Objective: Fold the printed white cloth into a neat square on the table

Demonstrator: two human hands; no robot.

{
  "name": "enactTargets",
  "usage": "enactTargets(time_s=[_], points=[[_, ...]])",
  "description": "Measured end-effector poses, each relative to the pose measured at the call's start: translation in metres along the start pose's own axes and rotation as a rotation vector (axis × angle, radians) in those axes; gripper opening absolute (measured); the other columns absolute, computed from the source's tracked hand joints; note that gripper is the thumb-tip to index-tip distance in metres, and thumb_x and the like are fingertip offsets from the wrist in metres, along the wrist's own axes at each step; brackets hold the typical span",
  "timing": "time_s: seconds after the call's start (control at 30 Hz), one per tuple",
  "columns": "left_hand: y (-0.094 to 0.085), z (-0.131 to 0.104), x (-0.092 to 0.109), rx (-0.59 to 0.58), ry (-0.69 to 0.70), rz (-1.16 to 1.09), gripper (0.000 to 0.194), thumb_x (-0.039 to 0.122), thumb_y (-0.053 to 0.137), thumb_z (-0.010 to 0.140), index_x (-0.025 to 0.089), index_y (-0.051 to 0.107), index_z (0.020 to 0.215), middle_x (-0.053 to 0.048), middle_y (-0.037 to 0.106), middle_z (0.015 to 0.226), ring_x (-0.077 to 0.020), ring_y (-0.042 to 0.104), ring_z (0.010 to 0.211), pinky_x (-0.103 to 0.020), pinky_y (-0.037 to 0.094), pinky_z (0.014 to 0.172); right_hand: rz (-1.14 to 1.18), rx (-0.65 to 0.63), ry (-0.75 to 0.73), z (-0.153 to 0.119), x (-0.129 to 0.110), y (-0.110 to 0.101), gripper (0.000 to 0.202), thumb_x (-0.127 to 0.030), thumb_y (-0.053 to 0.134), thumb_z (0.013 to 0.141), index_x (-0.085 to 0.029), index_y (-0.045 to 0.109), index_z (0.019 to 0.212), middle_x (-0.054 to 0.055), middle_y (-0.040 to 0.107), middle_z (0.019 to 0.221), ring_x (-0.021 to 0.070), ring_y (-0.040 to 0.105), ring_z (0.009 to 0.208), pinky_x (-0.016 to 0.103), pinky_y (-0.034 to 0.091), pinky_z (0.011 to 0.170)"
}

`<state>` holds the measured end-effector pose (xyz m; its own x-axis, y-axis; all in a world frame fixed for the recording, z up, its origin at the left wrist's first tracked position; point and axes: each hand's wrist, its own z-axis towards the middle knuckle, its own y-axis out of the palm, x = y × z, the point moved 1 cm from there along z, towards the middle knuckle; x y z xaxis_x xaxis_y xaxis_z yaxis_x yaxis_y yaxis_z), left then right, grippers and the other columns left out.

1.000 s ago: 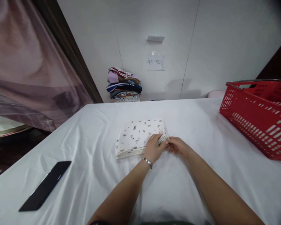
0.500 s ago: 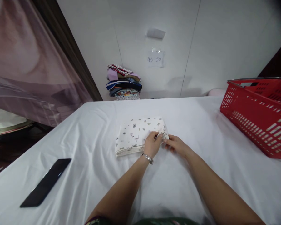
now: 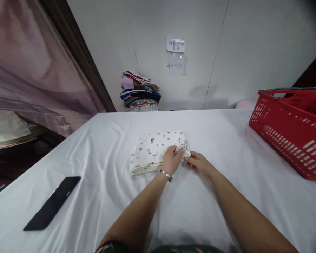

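Note:
A folded white cloth [image 3: 150, 149] with small plant and animal prints lies in the middle of the white-covered table. My left hand [image 3: 171, 161] rests over its near right part, thumb and fingers pinching a gathered bit of the fabric. At the near right corner, my right hand [image 3: 198, 162] grips the cloth's edge between thumb and fingers. A silver bracelet [image 3: 166, 175] is on my left wrist. Stacked layers show along the cloth's near edge; the part under my left hand is hidden.
On the right stands a red plastic basket [image 3: 292, 130]. A dark flat phone-like slab [image 3: 52, 203] lies at the left. Beyond the table's far edge is a pile of folded clothes [image 3: 140, 92] by the wall. A pinkish curtain [image 3: 42, 77] hangs at the left.
Both hands keep hold of the cloth's near right corner with hardly any movement. The view has shifted slightly, and the upper paper on the wall now hangs flat with its writing showing.

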<state>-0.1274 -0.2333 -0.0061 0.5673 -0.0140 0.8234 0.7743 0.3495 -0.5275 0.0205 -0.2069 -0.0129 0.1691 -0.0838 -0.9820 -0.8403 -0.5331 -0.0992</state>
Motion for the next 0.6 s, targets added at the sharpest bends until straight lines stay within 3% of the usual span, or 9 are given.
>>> enactTargets(time_s=[0.27, 0.43, 0.6], points=[[-0.007, -0.006, 0.006, 0.025, 0.192, 0.086, 0.012, 0.028, 0.048, 0.084, 0.020, 0.052, 0.076, 0.001, 0.053, 0.076, -0.0127, 0.051, 0.074, -0.024, 0.038, 0.068, 0.077, 0.032, 0.029, 0.002, 0.005, -0.001, 0.030, -0.045, 0.064, 0.071, -0.017, 0.058, 0.080, 0.000, 0.061, 0.062, 0.0094, 0.053, 0.052, 0.019, 0.035, 0.042], [-0.009, -0.008, 0.007, -0.055, 0.288, 0.092, 0.006, 0.024, 0.053, 0.081, 0.020, 0.055, 0.085, -0.001, 0.056, 0.086, -0.0149, 0.053, 0.084, -0.027, 0.042, 0.076, 0.132, 0.029, 0.047, 0.002, 0.004, -0.002, 0.030, -0.044, 0.065, 0.071, -0.016, 0.058, 0.076, 0.000, 0.061, 0.060, 0.0094, 0.054, 0.050, 0.019, 0.034, 0.042], [-0.013, -0.006, 0.005, -0.152, 0.280, 0.087, 0.028, 0.025, 0.065, 0.072, 0.021, 0.056, 0.098, -0.003, 0.057, 0.098, -0.0178, 0.054, 0.094, -0.029, 0.044, 0.081, 0.201, -0.010, 0.060, 0.003, 0.006, -0.005, 0.035, -0.050, 0.063, 0.071, -0.016, 0.059, 0.076, 0.001, 0.059, 0.055, 0.0109, 0.054, 0.050, 0.019, 0.032, 0.040]])
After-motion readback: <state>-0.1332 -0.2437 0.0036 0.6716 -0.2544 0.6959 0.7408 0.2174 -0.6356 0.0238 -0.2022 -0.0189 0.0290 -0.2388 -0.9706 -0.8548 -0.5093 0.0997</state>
